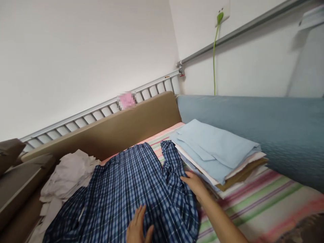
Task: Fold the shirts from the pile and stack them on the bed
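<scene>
1. Checked shirt [129, 179]: spread on bed [243, 206], 7 o'clock from view centre.
2. Left hand [138, 225]: 6 o'clock, over shirt, fingers wide.
3. Right hand [194, 185]: 5 o'clock, at sleeve [175, 172], can't tell grip.

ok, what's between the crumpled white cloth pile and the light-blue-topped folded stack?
A blue plaid shirt, spread on multicoloured striped bedding; head view.
</scene>
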### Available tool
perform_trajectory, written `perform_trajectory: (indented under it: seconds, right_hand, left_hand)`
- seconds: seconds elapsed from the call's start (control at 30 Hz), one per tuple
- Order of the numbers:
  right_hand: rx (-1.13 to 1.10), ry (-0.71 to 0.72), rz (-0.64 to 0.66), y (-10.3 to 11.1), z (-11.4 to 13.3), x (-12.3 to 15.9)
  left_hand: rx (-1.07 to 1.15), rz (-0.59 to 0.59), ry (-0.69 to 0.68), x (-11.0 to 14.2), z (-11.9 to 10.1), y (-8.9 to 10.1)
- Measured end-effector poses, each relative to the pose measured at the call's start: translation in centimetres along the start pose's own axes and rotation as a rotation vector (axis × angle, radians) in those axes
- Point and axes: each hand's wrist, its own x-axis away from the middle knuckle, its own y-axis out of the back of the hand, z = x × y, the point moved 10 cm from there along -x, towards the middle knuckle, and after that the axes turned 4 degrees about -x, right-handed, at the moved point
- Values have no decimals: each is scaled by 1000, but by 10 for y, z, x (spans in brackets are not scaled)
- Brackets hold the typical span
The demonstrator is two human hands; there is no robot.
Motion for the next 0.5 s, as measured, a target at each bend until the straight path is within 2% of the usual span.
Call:
perform_trajectory:
  seconds: [0.07, 0.13, 0.17, 0.27, 0.37, 0.5]
  right_hand:
    - [-5, 33, 37, -14, 8, -1]
    - [55, 68, 31, -26, 14, -1]
    - [77, 86, 30, -33, 16, 0]
    - [78, 128, 83, -51, 21, 5]
    - [73, 139, 123, -56, 25, 9]
    - [38, 99, 111, -41, 31, 10]
  left_hand:
    - [302, 25, -27, -37, -38, 12]
    - [562, 108, 42, -77, -76, 13]
    - [618, 132, 66, -98, -96, 14]
    - [537, 162, 63, -153, -145, 12]
    - [460, 158, 68, -192, -161, 2]
    - [505, 112, 52, -216, -149, 3]
